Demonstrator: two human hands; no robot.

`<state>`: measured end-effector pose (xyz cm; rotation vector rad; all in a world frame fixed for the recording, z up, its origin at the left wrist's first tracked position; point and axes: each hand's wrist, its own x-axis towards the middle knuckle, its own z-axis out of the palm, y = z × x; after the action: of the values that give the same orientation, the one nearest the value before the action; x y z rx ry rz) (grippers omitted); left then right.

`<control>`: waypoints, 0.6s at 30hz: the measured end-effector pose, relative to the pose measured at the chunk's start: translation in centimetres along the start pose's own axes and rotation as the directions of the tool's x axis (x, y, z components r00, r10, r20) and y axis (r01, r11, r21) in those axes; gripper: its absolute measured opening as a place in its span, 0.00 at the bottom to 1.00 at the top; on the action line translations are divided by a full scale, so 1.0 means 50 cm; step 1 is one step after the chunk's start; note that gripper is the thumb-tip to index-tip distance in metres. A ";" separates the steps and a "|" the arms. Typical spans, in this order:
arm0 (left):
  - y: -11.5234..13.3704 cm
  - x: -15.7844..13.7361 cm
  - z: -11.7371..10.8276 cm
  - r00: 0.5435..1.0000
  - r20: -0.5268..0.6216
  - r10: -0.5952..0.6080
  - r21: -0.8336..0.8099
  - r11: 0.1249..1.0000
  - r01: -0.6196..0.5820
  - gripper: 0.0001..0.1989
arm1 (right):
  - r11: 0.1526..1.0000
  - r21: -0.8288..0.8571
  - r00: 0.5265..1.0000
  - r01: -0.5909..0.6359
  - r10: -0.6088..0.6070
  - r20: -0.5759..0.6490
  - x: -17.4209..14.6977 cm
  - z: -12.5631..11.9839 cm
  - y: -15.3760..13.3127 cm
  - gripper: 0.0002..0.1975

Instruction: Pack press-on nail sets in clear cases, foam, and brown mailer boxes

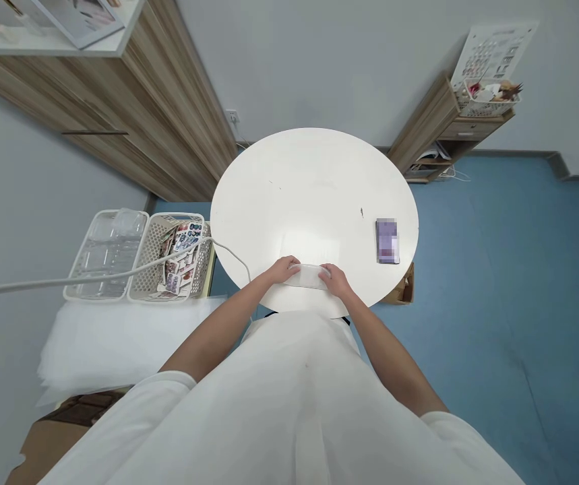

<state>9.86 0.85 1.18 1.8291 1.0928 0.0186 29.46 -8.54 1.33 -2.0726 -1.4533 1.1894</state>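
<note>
While the round white counter (314, 188) is being leaned over, a small white object (309, 275) is being held at its 6 o'clock edge, the left hand (283, 269) and right hand (336, 279) each being closed in a grip on one end. A purple card (387, 240) is lying at 3 o'clock.

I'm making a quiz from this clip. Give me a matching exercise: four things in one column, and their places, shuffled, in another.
Things:
1. white pouch
2. phone
3. packet basket
4. clear tray

Places:
A. right side of the round table
B. leftmost, on the side bench
C. between both hands, at the table's near edge
D. beside the clear tray, next to the table

Pairs: 1-C, 2-A, 3-D, 4-B. The left hand and right hand each grip an end of the pouch.
</note>
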 end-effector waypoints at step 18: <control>0.042 -0.039 0.033 0.957 -0.264 0.123 0.402 0.916 -0.006 0.18 | 0.995 -0.019 0.946 -0.093 0.083 -0.313 -0.014 -0.002 0.043 0.26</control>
<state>10.82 -1.96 2.65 2.2825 1.3065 0.1092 30.76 -10.04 0.25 -2.2461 -1.2513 0.8221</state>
